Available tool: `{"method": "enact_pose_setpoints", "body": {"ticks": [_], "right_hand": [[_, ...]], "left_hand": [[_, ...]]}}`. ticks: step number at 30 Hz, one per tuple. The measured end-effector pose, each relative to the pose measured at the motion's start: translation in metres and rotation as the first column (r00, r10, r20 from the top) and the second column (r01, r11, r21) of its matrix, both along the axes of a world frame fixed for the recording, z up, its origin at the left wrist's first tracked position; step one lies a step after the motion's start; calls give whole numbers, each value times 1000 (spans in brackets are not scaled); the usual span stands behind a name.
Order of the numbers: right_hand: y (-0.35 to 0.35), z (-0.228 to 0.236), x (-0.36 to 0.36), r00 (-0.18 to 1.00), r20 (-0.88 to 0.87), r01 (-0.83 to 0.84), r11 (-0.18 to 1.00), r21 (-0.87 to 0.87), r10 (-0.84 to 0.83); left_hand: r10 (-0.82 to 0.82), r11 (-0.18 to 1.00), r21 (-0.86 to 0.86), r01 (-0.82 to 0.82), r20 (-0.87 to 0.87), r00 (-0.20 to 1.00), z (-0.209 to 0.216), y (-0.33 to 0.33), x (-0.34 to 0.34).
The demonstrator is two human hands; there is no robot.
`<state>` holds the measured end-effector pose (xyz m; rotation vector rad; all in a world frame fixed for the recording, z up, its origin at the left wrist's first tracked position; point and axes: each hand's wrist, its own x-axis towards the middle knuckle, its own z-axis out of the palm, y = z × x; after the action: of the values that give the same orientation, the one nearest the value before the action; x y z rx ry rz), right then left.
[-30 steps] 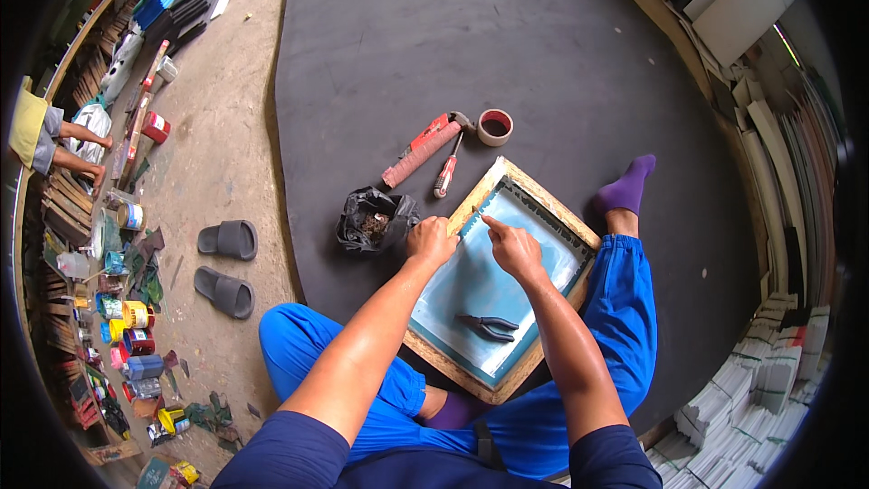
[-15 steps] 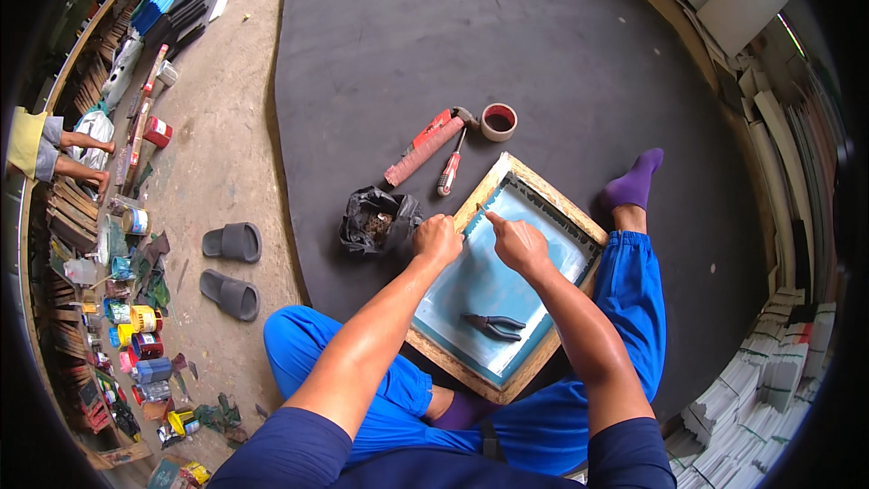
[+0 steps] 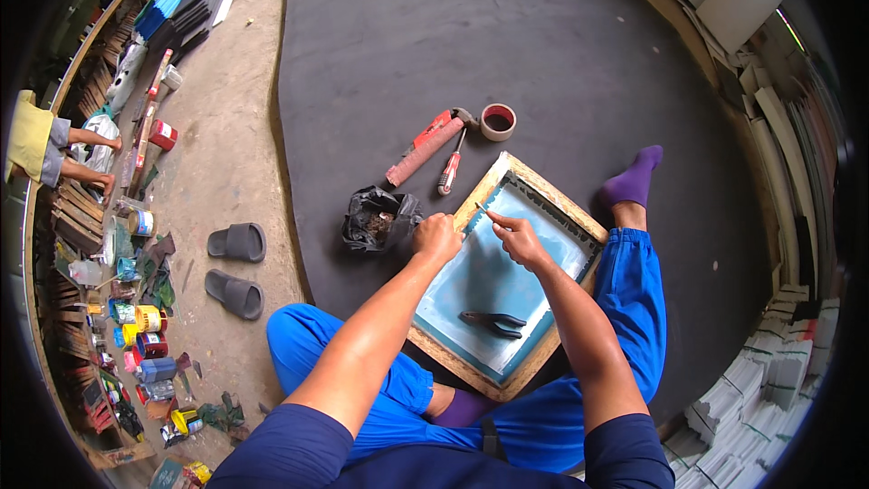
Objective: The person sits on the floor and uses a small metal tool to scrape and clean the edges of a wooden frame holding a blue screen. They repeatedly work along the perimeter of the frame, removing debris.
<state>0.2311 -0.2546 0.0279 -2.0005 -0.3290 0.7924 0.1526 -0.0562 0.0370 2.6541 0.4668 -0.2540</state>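
Observation:
A wooden screen-printing frame (image 3: 554,198) with blue-tinted mesh (image 3: 450,303) lies tilted between my legs. My left hand (image 3: 437,238) is closed over the frame's left rail. Above the mesh, near the upper-left rail, my right hand (image 3: 519,241) pinches a small thin tool (image 3: 482,210), its tip close to the wood; its exact kind is too small to make out. Dark-handled pliers (image 3: 494,321) rest on the lower part of the mesh. Just left of my left hand sits a crumpled black plastic bag (image 3: 378,220) with scraps inside.
Beyond the frame lie a hammer (image 3: 449,172), a rough reddish bar (image 3: 424,152) and a tape roll (image 3: 498,122) on the black mat (image 3: 507,27). Grey slides (image 3: 235,293) and paint cans (image 3: 149,318) are on the left floor. Another person's legs (image 3: 86,158) show far left; white stacks (image 3: 756,389) stand right.
My right hand has turned and drawn back slightly, so the thin tool shows more. My left hand stays on the rail, and the frame has not visibly shifted.

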Motion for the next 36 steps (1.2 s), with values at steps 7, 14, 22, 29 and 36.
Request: {"method": "enact_pose_setpoints", "body": {"ticks": [7,14,22,29,36], "right_hand": [[12,15,-5,921,313,-159,958,-239,231],[3,16,10,861,-509,90,985,150,-1],[6,11,12,744,-666,248,943,221,-40],[2,6,-2,943,328,0,986,-168,55],[5,37,5,929,362,75,917,-392,79]], "left_hand": [[35,999,2,-35,-18,999,1,5,-6],[24,1000,-15,-25,-24,999,2,6,-4],[24,998,-49,-27,-51,998,2,6,-2],[41,999,-27,-43,-50,998,1,3,-4],[49,998,-35,-52,-73,996,5,0,-2]]}}
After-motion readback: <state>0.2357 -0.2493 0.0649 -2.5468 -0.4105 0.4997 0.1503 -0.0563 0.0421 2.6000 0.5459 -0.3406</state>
